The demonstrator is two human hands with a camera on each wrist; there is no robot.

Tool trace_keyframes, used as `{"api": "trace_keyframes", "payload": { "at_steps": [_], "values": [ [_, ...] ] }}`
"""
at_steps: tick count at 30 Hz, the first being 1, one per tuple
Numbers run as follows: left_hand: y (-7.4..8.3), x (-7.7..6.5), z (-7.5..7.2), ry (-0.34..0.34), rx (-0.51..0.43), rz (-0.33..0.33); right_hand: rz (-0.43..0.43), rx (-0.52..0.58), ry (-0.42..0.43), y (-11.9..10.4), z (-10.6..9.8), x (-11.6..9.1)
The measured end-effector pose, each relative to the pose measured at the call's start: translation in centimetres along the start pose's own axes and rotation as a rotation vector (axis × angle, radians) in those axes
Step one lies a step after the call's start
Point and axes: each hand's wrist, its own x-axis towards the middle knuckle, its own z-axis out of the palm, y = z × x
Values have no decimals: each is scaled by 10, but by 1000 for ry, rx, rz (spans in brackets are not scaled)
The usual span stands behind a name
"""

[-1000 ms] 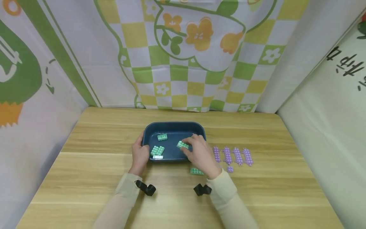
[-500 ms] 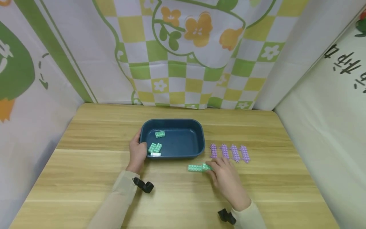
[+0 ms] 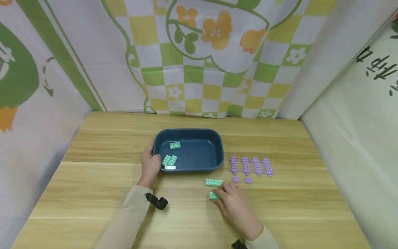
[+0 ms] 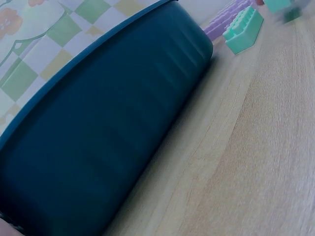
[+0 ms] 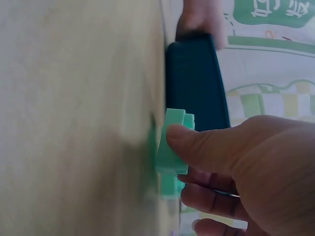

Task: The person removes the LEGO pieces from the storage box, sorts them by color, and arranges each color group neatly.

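Observation:
My left hand (image 3: 150, 169) grips the left end of a dark blue plastic tray (image 3: 199, 168), thumb over its rim. Between the thumb and fingers of my right hand (image 3: 236, 205) is a light green building brick (image 3: 213, 195), pinched close over the table. The right wrist view shows the thumb pressed against that green brick (image 5: 171, 147); my fingers hide part of it. Just beyond it a longer green brick (image 3: 214, 182) lies studs up on the table. Inside the tray, at its left side, are several green bricks (image 3: 174, 145).
Right of the tray, several long purple studded pieces (image 3: 233, 164) stand in a row. Two small square purple bricks (image 3: 236, 179) lie in front of them. A patterned curtain (image 3: 192, 69) hangs behind the wooden table (image 3: 118, 138).
My right hand has lifted a green brick out of the tray, carried it right past the longer brick, then nearer to me. My left hand stays on the tray.

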Motion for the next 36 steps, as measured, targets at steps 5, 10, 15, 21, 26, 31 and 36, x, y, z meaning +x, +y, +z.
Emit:
{"api": "trace_keyframes", "payload": {
  "at_steps": [5,10,15,21,26,31,36],
  "values": [
    [-1,0,0,-13,-7,-29,-2,23,6,-2,7,2],
    [-2,0,0,-12,-3,-33,-6,28,28,-1,9,3],
    [-3,1,0,-15,1,-36,-9,39,45,0,10,4],
    [-3,1,0,-24,-11,-39,5,75,47,2,11,4],
    [-2,2,1,-26,-12,-36,9,136,72,4,0,7],
    [-1,3,1,-23,-1,-34,-52,191,163,8,-22,30],
    [-2,2,0,-26,0,-38,-59,240,120,3,-33,73]
  ]
}}
